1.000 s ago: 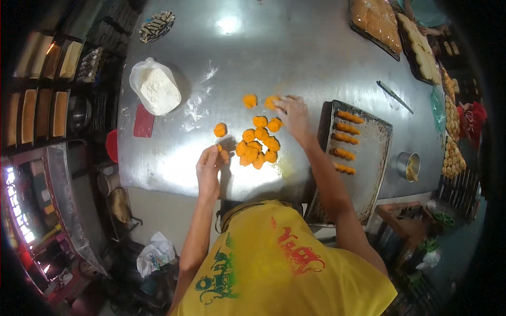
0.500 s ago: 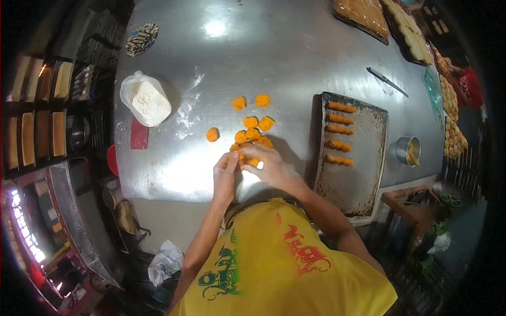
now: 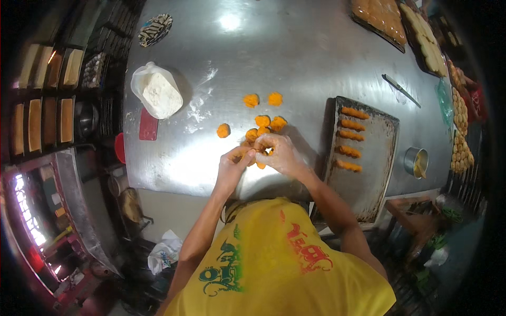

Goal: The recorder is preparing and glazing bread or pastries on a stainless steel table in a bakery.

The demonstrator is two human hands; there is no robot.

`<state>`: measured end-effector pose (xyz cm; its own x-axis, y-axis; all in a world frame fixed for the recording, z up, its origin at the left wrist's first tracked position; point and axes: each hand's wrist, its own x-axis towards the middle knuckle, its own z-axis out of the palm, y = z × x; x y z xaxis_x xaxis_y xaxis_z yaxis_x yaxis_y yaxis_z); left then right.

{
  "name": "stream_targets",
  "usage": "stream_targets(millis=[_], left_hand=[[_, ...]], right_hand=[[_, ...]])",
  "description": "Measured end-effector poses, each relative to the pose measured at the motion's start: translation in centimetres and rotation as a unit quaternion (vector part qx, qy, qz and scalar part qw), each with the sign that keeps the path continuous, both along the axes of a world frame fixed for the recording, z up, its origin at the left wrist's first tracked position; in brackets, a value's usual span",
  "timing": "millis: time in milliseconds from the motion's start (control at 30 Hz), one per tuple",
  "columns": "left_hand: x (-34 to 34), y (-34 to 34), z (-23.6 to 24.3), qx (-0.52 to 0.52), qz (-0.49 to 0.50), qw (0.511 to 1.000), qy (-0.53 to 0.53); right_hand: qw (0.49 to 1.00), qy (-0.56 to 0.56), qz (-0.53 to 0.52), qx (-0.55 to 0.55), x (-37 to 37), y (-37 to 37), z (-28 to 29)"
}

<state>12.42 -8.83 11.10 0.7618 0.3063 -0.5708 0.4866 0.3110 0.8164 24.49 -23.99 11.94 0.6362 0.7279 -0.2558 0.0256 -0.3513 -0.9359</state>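
Observation:
Over the near edge of the metal table, my left hand (image 3: pixel 234 164) and my right hand (image 3: pixel 283 157) meet at the fingertips, thumbs and forefingers pinched together. A bit of orange dough shows between them, mostly hidden by the fingers. Just beyond lie several rough orange dough lumps (image 3: pixel 262 121), some partly covered by my right hand. One lump (image 3: pixel 223 130) sits apart to the left, and two more (image 3: pixel 251 100) lie farther off. On my right, a worn baking tray (image 3: pixel 363 179) carries a column of twisted orange dough sticks (image 3: pixel 350 151) along its left side.
A white scoop-like container of flour (image 3: pixel 161 97) stands at left beside a red scraper (image 3: pixel 148 125). Right of the tray are a metal pot (image 3: pixel 416 160) and a long knife (image 3: pixel 400 90). Filled trays (image 3: pixel 379 18) occupy the far right corner. A patterned cloth (image 3: pixel 155 30) lies far left.
The view has shifted, so the table things appear farther right. My hands have drawn closer together, fingertips now meeting, and my right hand has lifted off the near lumps.

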Motion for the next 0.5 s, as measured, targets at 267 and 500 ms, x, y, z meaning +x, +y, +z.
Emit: stream_targets(millis=[267, 500], left_hand=[[-0.4, 4.1, -0.9, 0.056, 0.149, 0.987, -0.039], [-0.1, 7.1, -2.6, 0.154, 0.099, 0.983, 0.005]], right_hand=[[0.986, 0.033, -0.161, 0.006, 3.4, 0.5, -1.5], [0.976, -0.179, -0.066, -0.107, 5.0, 1.5, -0.5]])
